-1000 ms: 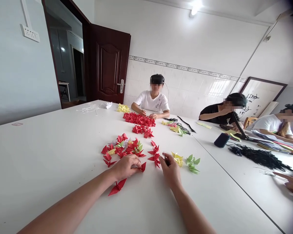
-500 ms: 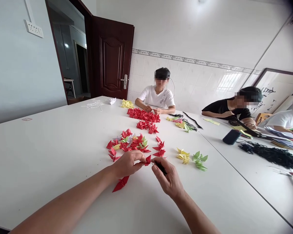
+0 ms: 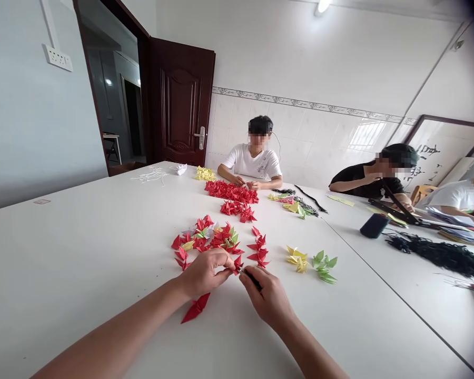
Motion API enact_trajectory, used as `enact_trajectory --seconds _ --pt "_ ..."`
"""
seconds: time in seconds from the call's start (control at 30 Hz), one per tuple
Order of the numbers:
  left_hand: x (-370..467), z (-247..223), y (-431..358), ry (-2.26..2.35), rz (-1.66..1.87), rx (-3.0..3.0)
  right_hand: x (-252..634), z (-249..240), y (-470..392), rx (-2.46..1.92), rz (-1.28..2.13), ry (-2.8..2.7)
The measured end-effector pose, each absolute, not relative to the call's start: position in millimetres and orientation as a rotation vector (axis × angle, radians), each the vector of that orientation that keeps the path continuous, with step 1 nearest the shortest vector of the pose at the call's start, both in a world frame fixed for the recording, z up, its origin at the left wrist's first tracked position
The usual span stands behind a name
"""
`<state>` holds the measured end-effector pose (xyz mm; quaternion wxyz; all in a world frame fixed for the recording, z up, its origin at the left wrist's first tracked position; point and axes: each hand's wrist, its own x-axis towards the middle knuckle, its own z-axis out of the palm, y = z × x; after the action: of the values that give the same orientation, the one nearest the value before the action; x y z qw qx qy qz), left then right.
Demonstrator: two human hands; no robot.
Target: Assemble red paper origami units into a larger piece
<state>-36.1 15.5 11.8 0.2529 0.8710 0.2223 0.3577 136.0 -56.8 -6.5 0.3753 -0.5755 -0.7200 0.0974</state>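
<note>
My left hand [image 3: 207, 271] pinches a small red folded paper piece [image 3: 237, 264] between thumb and fingers. Close on its right, my right hand [image 3: 266, 295] is closed around a dark-handled tool [image 3: 253, 280], whose thin tip meets the paper or nearly so. Below my left wrist lies a red paper crane [image 3: 196, 308]. Just beyond my hands is a mixed pile of red, green, white and yellow cranes [image 3: 209, 231], with a short column of red ones [image 3: 258, 245] beside it.
Yellow cranes [image 3: 297, 259] and green cranes [image 3: 324, 266] lie to the right. Farther off are a large red pile [image 3: 231, 192], a dark thread spool [image 3: 374, 226] and black cords [image 3: 438, 253]. One person sits opposite; others sit at the right, one by a paper cutter [image 3: 398, 210].
My right hand has shifted slightly left, bringing the tool closer to the red paper in my left hand. At the right, a person's hand and the cutter's arm have risen.
</note>
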Motion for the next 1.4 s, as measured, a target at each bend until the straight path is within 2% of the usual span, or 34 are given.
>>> enact_trajectory --seconds 0.87,1.4 --pt "-36.9 12.6 14.0 0.595 0.954 2.355 137.7 -8.8 -55.1 -1.519 0.163 -1.881" --pt "-40.4 12.2 13.1 0.717 0.819 2.261 139.5 0.9 -60.0 -1.465 0.346 -1.726"
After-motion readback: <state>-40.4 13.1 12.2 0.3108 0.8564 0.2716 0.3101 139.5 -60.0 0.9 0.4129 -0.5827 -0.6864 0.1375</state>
